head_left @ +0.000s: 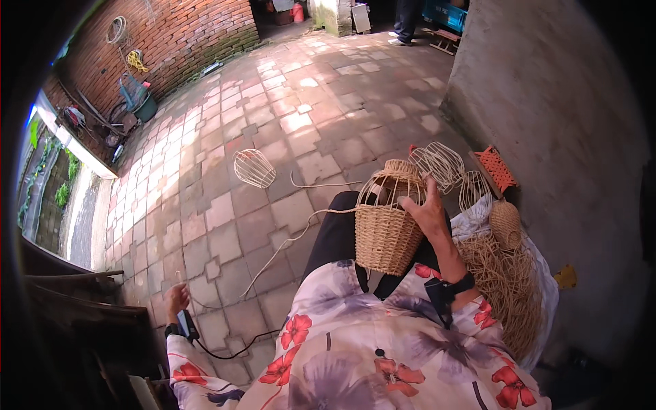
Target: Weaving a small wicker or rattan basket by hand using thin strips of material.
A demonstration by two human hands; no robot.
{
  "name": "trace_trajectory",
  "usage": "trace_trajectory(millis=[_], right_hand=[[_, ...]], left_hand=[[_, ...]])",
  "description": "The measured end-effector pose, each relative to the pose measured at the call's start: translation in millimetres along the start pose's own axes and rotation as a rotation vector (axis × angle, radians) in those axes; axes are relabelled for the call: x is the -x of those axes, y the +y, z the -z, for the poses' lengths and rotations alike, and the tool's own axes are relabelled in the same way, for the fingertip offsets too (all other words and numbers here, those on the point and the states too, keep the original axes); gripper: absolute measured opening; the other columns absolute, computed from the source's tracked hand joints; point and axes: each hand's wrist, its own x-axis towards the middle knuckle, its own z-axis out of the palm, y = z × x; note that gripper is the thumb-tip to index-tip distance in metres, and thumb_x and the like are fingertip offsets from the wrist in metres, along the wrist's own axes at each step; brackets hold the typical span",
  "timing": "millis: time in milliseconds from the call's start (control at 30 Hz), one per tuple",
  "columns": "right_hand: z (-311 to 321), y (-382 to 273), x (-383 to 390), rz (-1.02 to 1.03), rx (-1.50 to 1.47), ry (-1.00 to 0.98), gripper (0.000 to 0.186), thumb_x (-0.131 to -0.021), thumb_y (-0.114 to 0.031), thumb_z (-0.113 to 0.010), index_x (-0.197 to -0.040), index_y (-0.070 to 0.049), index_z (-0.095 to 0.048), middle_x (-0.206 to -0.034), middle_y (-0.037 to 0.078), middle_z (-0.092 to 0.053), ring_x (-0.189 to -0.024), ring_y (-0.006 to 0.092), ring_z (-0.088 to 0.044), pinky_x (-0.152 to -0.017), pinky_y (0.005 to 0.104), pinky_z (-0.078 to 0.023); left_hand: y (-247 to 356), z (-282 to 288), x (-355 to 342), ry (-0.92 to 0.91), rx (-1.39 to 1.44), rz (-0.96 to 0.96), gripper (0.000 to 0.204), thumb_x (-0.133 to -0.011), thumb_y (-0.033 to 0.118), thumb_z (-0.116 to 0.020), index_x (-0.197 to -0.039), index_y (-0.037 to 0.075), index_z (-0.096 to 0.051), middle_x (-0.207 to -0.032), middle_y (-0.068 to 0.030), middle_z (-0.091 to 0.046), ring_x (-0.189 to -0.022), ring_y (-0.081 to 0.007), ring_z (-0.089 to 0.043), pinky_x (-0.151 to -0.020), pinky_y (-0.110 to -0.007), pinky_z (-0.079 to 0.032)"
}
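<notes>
A half-woven basket point(387, 239) rests on my lap, tilted. Its lower body is tightly woven, bare ribs stand above it, and a woven band circles the narrow top. My right hand point(429, 213) grips it at the right side, thumb near the edge of the weave and fingers at the ribs. From the weave's left edge a long natural cord point(280, 247) runs slackly down and left. Far out on the left, my left hand point(178, 299) is closed around the cord's other stretch; its fingers are small and slightly blurred.
Bare basket frames point(437, 166) lie beyond my right knee, another frame point(254, 169) on the paving. At my right, a white sack point(549, 290) holds loose cord strands point(502, 294) and a woven piece point(505, 224). An orange-woven stool point(497, 169) stands by the wall. A person's legs point(406, 22) show far back.
</notes>
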Motion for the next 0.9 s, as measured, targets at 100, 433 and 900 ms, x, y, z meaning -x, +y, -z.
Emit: trace_trajectory(millis=[100, 433, 900], right_hand=[[12.1, -2.9, 8.1, 0.062, 0.001, 0.024, 0.079, -0.069, -0.027, -0.075, -0.133, 0.0, -0.037, -0.127, 0.025, -0.047, -0.118, 0.0368, -0.047, -0.101, 0.0416, -0.037], [13.2, -14.2, 25.4, 0.178, 0.049, 0.035, 0.074, -0.072, -0.023, -0.073, -0.133, -0.001, -0.037, -0.124, 0.024, -0.046, -0.118, 0.0395, -0.044, -0.101, 0.0445, -0.036], [12.9, -2.7, 23.6, 0.188, 0.035, 0.048, 0.071, -0.071, -0.019, -0.073, -0.132, -0.002, -0.039, -0.123, 0.022, -0.048, -0.117, 0.0365, -0.046, -0.101, 0.0431, -0.037]], left_hand=[[30.6, -201.5, 71.9, -0.408, -0.002, -0.154, 0.011, -0.089, 0.013, -0.059, -0.079, 0.012, -0.053, -0.07, 0.0019, -0.05, -0.06, -0.0079, -0.048, -0.053, -0.021, -0.041], [69.2, -497.0, 203.1, -1.055, -0.203, -0.557, 0.014, -0.088, 0.016, -0.065, -0.09, 0.002, -0.062, -0.075, -0.0022, -0.062, -0.064, -0.0092, -0.057, -0.057, -0.024, -0.046], [54.6, -521.4, 186.6, -0.948, -0.258, -0.603, 0.021, -0.083, 0.009, -0.064, -0.104, 0.005, -0.06, -0.078, -0.0068, -0.064, -0.068, -0.0161, -0.062, -0.059, -0.03, -0.049]])
